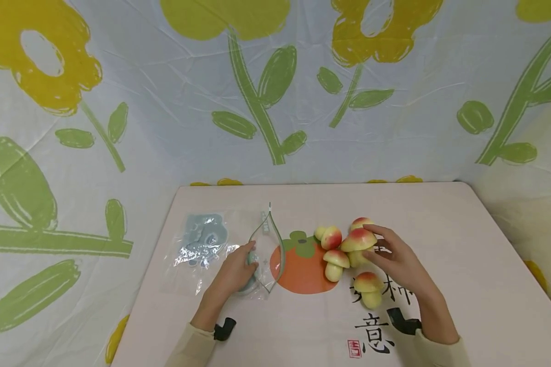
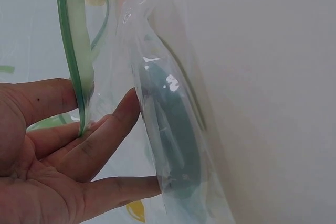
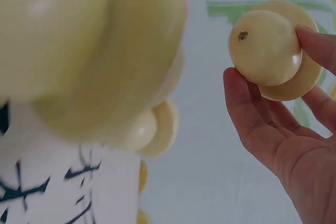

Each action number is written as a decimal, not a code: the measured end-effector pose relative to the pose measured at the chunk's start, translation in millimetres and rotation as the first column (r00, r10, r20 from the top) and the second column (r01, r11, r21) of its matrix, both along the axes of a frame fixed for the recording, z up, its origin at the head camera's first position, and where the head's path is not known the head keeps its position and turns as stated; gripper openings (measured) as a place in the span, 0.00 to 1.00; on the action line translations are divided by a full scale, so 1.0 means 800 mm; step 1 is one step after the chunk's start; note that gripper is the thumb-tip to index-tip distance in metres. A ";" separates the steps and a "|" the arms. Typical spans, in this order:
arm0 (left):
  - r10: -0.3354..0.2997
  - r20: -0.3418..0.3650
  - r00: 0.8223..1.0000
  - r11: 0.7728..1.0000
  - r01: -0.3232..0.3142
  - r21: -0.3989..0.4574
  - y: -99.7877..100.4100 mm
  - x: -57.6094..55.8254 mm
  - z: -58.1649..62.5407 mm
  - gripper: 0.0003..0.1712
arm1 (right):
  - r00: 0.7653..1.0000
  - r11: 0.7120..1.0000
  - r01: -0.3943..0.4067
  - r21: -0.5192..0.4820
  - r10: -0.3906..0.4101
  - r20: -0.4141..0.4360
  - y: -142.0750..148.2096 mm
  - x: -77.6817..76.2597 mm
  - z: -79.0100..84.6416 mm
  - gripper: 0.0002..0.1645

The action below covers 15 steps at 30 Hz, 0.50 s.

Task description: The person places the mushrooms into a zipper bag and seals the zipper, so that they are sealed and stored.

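L hand (image 1: pixel 234 270) holds clear bag (image 1: pixel 282 250) by its gaping, green-edged mouth; pale-blue item (image 1: pixel 216 235) shows thru plastic to L; R hand (image 1: pixel 400 260) grips yellow mushroom (image 1: pixel 358 239) w/ red-tinged cap; 4 similar mushrooms (image 1: pixel 335 265) nearby on table (image 1: pixel 294 331), close to printed orange fruit (image 1: pixel 298 275) + blk characters (image 1: pixel 375 334); flower-print cloth (image 1: pixel 165 102) behind.

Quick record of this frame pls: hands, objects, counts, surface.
left_hand: left hand holds the clear zip bag at its mouth
bag_mouth: open, green-edged
blue_shapes_at_bag: present; print or contents unclear
right_hand: right hand grips a red-and-yellow mushroom between its fingers
mushrooms_total: 5 (1 gripped, 4 other mushrooms close by)
surface: pale table with persimmon print and black characters
backdrop: flower-printed cloth
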<state>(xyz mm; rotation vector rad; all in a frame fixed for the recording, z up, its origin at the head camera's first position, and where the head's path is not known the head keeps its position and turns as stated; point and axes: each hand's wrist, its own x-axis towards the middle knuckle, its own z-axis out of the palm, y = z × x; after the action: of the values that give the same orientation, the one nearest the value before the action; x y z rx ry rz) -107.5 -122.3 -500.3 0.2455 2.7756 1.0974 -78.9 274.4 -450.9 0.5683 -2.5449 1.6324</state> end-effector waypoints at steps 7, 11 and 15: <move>-0.001 -0.004 1.000 1.000 0.001 0.002 -0.001 0.000 0.000 0.34 | 0.993 0.993 -0.111 -0.030 0.110 -0.033 -0.045 -0.022 0.014 0.37; 0.006 0.004 1.000 1.000 -0.006 0.003 -0.001 0.000 0.000 0.34 | 0.989 0.988 -0.147 -0.054 0.147 -0.010 -0.073 -0.034 0.024 0.36; 0.001 0.003 1.000 1.000 -0.001 0.003 -0.001 0.000 0.000 0.33 | 0.980 0.974 -0.196 -0.115 0.197 -0.001 -0.097 -0.044 0.029 0.36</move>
<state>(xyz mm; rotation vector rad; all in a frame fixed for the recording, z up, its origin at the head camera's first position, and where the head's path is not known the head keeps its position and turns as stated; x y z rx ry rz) -107.2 -123.1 -500.2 0.2433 2.7720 1.1016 -113.9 196.6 -427.6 0.8259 -2.4494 1.8328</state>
